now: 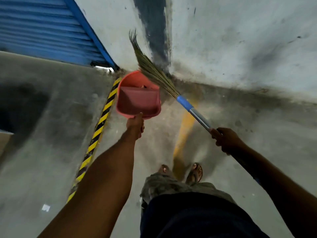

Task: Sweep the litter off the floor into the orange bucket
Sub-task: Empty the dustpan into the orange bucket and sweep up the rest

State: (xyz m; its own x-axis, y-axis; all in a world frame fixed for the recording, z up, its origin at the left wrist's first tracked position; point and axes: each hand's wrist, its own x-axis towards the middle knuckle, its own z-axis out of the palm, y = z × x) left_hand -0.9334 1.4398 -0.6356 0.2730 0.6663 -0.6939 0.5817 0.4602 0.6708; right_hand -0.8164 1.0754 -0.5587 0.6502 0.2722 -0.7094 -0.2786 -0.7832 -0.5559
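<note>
Concrete floor (pixel 51 134) at a wall: left hand (pixel 136 125) grips a dustpan (pixel 139 100) tipped over the orange bucket (pixel 133 78), right hand (pixel 226 140) clasps the raised broom (pixel 154 71); emptying step, steeper tilt likely next

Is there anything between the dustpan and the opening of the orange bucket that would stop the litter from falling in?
Nothing visible does. The left hand holds the dustpan directly at the mouth of the orange bucket. The broom in the right hand is raised; its bristles cross only the bucket's far rim.
</note>
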